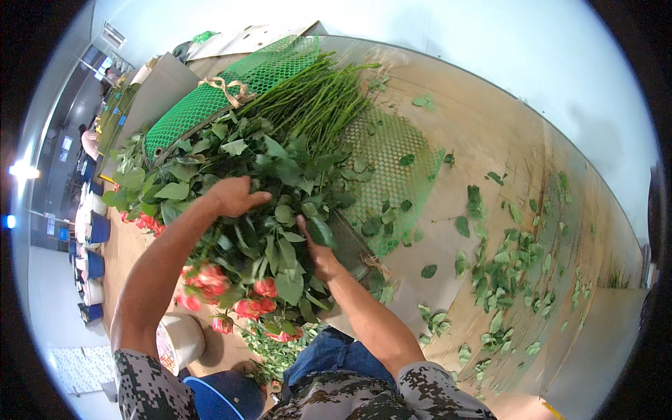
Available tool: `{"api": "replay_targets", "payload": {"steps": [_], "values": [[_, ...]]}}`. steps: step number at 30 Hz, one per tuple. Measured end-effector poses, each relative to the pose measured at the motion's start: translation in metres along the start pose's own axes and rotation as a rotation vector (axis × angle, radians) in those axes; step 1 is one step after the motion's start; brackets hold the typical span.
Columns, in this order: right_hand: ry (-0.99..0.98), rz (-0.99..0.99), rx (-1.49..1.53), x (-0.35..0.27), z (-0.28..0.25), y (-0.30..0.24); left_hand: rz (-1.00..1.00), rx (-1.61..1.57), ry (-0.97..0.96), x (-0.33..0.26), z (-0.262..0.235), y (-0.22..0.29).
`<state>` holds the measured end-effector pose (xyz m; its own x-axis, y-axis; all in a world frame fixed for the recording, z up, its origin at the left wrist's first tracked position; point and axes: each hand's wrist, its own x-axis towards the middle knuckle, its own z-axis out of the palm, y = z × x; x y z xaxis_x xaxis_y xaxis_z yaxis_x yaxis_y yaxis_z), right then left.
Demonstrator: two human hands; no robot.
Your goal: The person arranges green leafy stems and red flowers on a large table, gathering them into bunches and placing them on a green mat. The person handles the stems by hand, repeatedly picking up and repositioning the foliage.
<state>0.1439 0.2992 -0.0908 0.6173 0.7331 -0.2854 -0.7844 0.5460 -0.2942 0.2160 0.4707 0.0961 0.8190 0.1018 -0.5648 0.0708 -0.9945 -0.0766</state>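
Observation:
A large bunch of coral-pink roses (250, 308) with dense green leaves lies across the work surface, blooms toward me and bare stems (308, 105) pointing away. My left hand (236, 197) is closed among the leaves on the bunch's left side, its fingertips partly hidden. At the right side, my right hand (318, 253) grips the bunch with the thumb up along the leaves; its other fingers are hidden beneath. Green plastic mesh (192, 115) lies under and left of the stems, with a tan tie (227, 91) on it. More mesh (392, 161) spreads out on the right.
Loose leaves (504, 269) litter the wooden table (427, 140) to the right. Below the near edge stand a white bucket (183, 339) and a blue bucket (227, 395), with leaves heaped on the floor (273, 353). Several buckets (92, 262) line the far left, where a person (89, 142) stands.

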Motion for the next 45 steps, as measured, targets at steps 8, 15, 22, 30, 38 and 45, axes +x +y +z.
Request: {"api": "replay_targets", "payload": {"steps": [8, 15, 22, 30, 38, 45], "values": [[0.082, -0.009, -0.203, -0.009, 0.018, -0.022, -0.197, 0.165, 0.226, -0.029, -0.003, 0.005], [0.055, -0.043, -0.110, -0.029, 0.038, -0.031, -0.189, 0.184, 0.327, -0.023, -0.021, -0.024], [0.043, 0.198, -0.002, 0.004, -0.005, -0.024, 0.043, 0.029, 0.094, 0.018, -0.011, -0.050], [-0.011, 0.099, -0.177, 0.005, 0.004, -0.013, -0.057, 0.169, 0.064, 0.049, 0.012, -0.054], [0.386, 0.091, -0.444, -0.006, 0.046, -0.019, -0.023, -0.109, 0.161, 0.012, -0.014, -0.037], [0.626, -0.365, -0.417, -0.014, 0.047, 0.011, 0.123, -0.248, 0.242, -0.019, -0.030, -0.016]]}}
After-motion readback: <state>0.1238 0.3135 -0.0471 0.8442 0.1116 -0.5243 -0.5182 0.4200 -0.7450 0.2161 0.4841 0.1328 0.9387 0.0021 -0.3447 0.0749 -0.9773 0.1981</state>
